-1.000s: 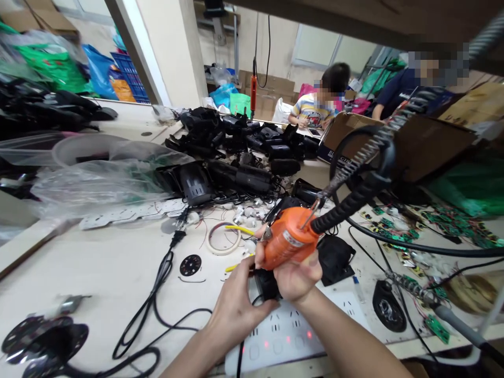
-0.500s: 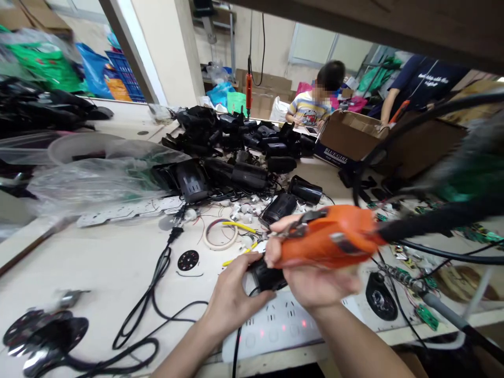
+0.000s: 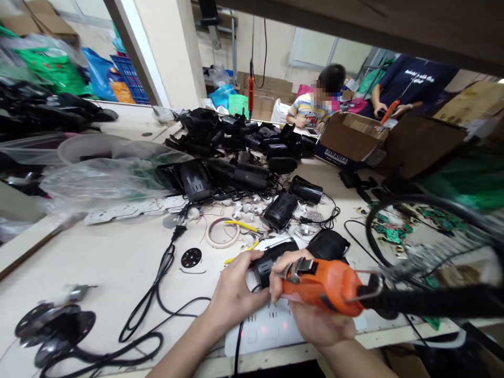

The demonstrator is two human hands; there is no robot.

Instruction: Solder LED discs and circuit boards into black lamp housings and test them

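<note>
My right hand (image 3: 321, 320) is wrapped round an orange electric screwdriver (image 3: 326, 286) with a metal lever on top and a black cord at its rear. Under its front, my left hand (image 3: 238, 283) grips a black cylindrical plastic housing (image 3: 271, 257) between thumb and fingers. The screwdriver's tip is hidden behind my right hand, so I cannot tell whether it touches the housing. A white power strip (image 3: 255, 336) with lit red lights lies below both hands. Another black housing (image 3: 328, 244) rests just beyond the screwdriver.
Black housings (image 3: 252, 176) are heaped at the back. A roll of tape (image 3: 222, 233), yellow-handled pliers (image 3: 244, 226) and a black power cord (image 3: 147, 283) lie on the table. Green circuit boards (image 3: 394, 231) are scattered right. A cardboard box (image 3: 346, 139) stands near two people across the table.
The orange screwdriver has come down and tilted, its rear end lower. My left hand stays on the housing. Across the table, the standing person's hands have come into view around another orange tool.
</note>
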